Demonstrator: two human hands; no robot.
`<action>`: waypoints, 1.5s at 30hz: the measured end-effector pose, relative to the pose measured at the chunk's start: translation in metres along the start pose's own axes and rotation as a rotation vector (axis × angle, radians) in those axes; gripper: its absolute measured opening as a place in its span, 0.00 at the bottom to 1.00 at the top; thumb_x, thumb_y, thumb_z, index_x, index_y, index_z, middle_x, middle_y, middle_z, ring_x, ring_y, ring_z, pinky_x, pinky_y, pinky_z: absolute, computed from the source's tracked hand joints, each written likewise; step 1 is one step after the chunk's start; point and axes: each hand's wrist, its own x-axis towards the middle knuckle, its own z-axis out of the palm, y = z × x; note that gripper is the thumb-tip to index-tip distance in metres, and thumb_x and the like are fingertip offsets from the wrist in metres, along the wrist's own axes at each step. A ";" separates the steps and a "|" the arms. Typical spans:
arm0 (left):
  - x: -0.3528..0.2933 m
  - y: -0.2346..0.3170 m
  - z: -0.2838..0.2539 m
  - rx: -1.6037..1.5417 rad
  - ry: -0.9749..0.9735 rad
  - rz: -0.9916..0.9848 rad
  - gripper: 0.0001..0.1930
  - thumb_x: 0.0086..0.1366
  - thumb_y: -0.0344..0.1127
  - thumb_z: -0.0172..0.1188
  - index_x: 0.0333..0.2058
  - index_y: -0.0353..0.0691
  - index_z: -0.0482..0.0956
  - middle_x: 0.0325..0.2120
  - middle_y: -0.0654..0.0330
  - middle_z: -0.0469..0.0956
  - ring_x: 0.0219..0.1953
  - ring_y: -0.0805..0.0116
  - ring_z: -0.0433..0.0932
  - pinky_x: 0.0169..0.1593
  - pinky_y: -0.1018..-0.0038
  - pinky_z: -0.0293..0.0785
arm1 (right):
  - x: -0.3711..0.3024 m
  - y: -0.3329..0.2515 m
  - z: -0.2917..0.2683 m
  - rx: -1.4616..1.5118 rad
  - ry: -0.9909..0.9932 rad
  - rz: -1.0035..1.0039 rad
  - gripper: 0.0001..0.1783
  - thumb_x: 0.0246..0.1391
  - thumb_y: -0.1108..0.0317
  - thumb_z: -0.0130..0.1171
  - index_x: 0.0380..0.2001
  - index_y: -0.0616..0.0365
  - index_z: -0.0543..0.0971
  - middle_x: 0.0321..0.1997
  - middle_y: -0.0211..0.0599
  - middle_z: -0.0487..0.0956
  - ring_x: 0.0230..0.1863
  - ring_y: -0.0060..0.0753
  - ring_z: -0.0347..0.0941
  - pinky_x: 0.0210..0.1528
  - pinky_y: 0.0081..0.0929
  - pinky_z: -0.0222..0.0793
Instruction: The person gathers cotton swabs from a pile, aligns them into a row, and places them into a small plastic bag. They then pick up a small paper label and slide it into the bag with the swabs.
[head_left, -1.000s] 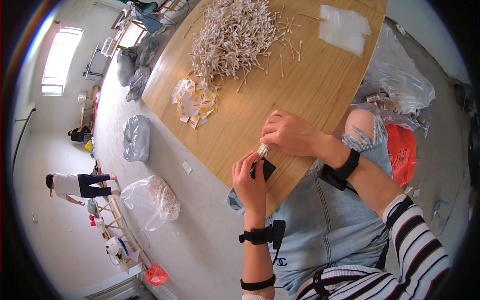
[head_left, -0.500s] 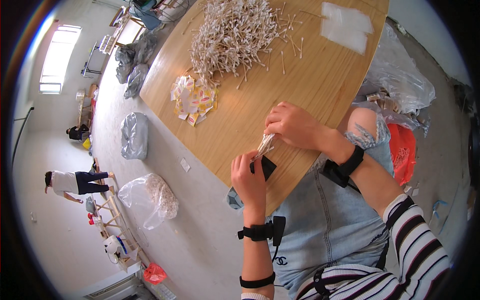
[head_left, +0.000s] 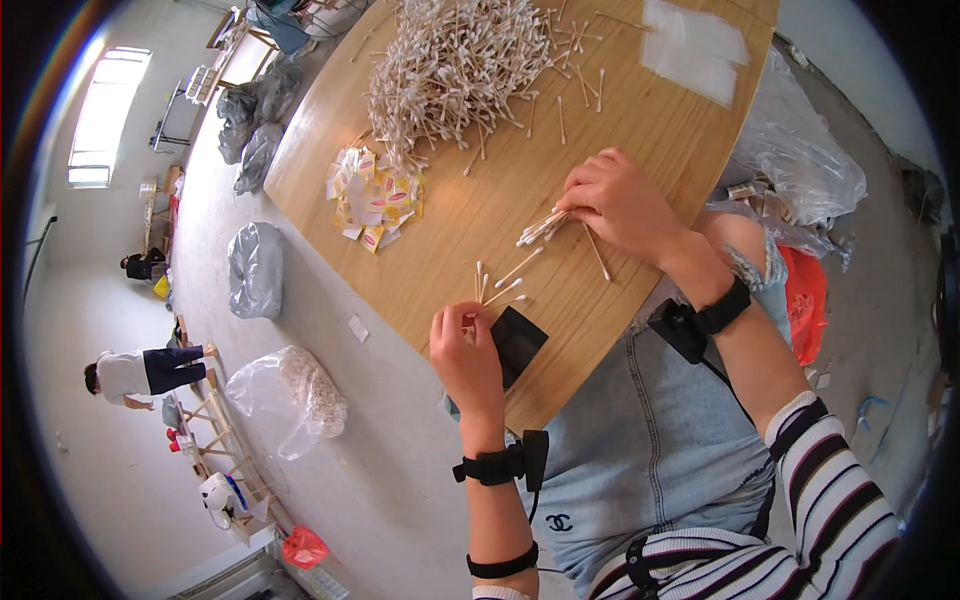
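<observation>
A small bunch of cotton swabs [head_left: 541, 229] sticks out of my right hand [head_left: 622, 208], whose fingers are closed round it, low over the wooden table [head_left: 440, 265]. One swab [head_left: 597, 252] slants out below that hand. Closer to the table's left edge, my left hand [head_left: 466, 355] is closed on a few cotton swabs [head_left: 497, 292] with their white tips pointing away. A single swab [head_left: 519, 267] lies between the hands. Right beside my left fingers is a flat black square [head_left: 517, 345]. Farther off rises a large heap of cotton swabs [head_left: 455, 75].
Small yellow-and-white printed cards [head_left: 375, 200] lie next to the heap. Clear flat plastic bags [head_left: 694, 52] are at the far right of the table. Filled plastic sacks [head_left: 300, 398] stand on the floor to the left, where another person [head_left: 125, 375] stands farther away.
My hands have moved apart, the left toward the table's left edge and the right up and rightward. The single bunch between them is now split, with swabs in each hand.
</observation>
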 end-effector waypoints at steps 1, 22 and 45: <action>0.001 0.000 0.000 0.005 -0.001 -0.011 0.04 0.59 0.22 0.60 0.33 0.36 0.78 0.30 0.56 0.77 0.31 0.61 0.78 0.37 0.69 0.75 | 0.000 0.000 0.001 0.000 -0.003 0.000 0.02 0.49 0.68 0.64 0.27 0.52 0.83 0.32 0.27 0.78 0.41 0.32 0.73 0.54 0.31 0.62; -0.017 0.035 0.029 0.024 -0.040 0.271 0.04 0.55 0.26 0.65 0.31 0.39 0.80 0.34 0.62 0.82 0.40 0.60 0.78 0.51 0.65 0.69 | 0.014 -0.020 0.024 -0.023 -0.048 -0.091 0.02 0.47 0.67 0.63 0.25 0.51 0.82 0.31 0.29 0.78 0.43 0.34 0.73 0.53 0.32 0.64; -0.020 0.053 0.057 0.170 -0.172 0.146 0.32 0.71 0.43 0.48 0.65 0.24 0.55 0.65 0.39 0.58 0.70 0.46 0.53 0.71 0.55 0.43 | -0.013 -0.018 -0.011 -0.176 -0.106 0.342 0.08 0.46 0.74 0.57 0.33 0.57 0.74 0.32 0.38 0.78 0.37 0.45 0.76 0.40 0.39 0.71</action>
